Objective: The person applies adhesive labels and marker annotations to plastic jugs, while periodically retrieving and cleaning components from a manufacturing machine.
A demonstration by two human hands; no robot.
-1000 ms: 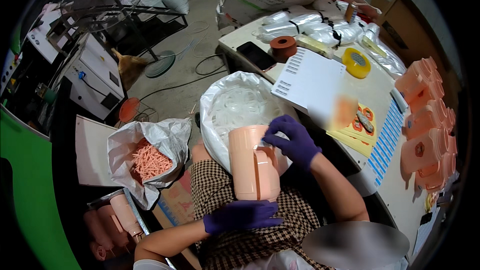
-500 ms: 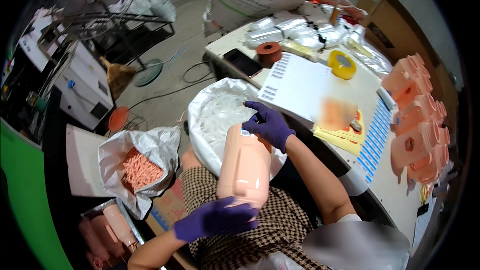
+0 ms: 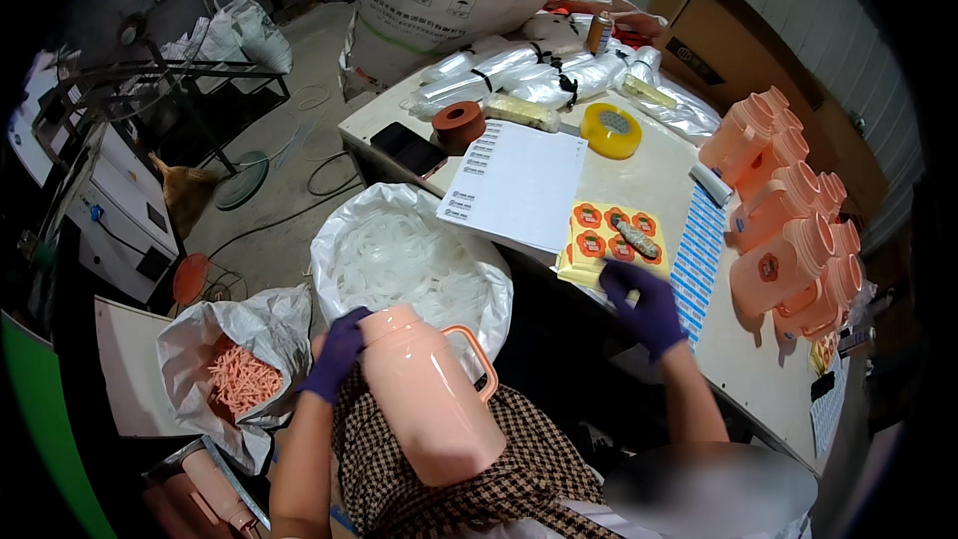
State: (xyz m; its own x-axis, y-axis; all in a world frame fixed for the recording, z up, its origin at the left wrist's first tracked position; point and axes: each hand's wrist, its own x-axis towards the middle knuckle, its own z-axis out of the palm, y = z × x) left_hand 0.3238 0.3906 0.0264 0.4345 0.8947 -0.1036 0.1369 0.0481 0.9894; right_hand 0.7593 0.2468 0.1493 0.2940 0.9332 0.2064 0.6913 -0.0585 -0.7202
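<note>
Holding peach jug (image 3: 434,409) by its neck: left hand (image 3: 337,357), purple-gloved, fingers closed round it, at 10 o'clock. Clock centred on jug, 12 toward top of view. Jug tilted over the checked cloth (image 3: 534,439) on the person's lap; neck toward 11, handle on the side between 1 and 2. Right hand (image 3: 651,314), likewise gloved, at 2 o'clock, fingers bent, just by the lower edge of a yellow sticker sheet (image 3: 604,230); cannot tell whether it pinches or touches anything. Sheet lies on the white table (image 3: 740,364). At 12: white sack (image 3: 499,289) of clear rings (image 3: 399,260). At 9: smaller sack (image 3: 284,329) holding pink sticks (image 3: 242,379). At 1, on table: yellow tape roll (image 3: 599,140). At 2, farther than right hand: group of peach jugs (image 3: 773,274), standing.
</note>
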